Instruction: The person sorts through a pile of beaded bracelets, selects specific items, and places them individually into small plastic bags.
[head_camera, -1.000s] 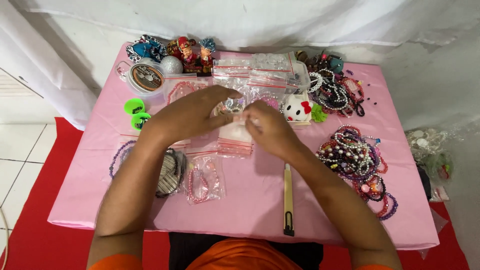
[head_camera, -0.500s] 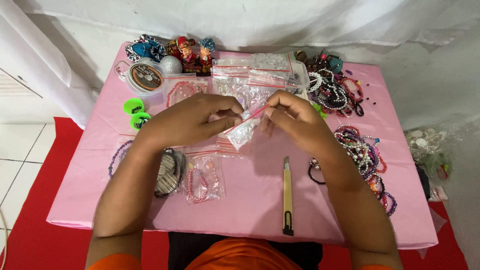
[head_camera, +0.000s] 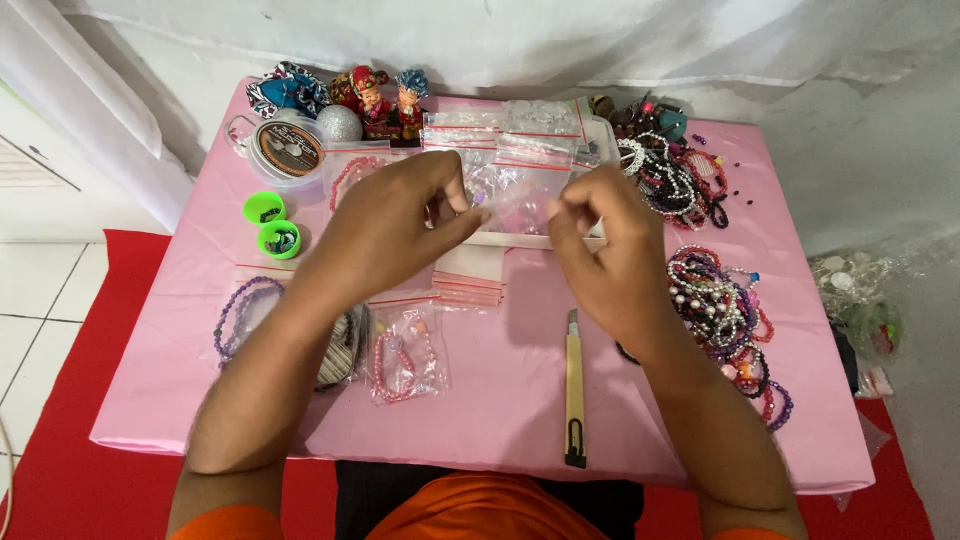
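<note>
Clear plastic bag (head_camera: 510, 195) is pinched between my left hand (head_camera: 385, 225) and right hand (head_camera: 600, 250), fingers closed on it above the tabletop (head_camera: 500, 390). Loose grip could spill beads, I'd guess.

Both forearms forward, left hand (head_camera: 385, 225) and right hand (head_camera: 605, 250) raised, close together; fingers (head_camera: 462, 200) pinched.

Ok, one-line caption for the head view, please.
Left hand and right hand pinch a small clear bag above a pink table strewn with bead bracelets.
</note>
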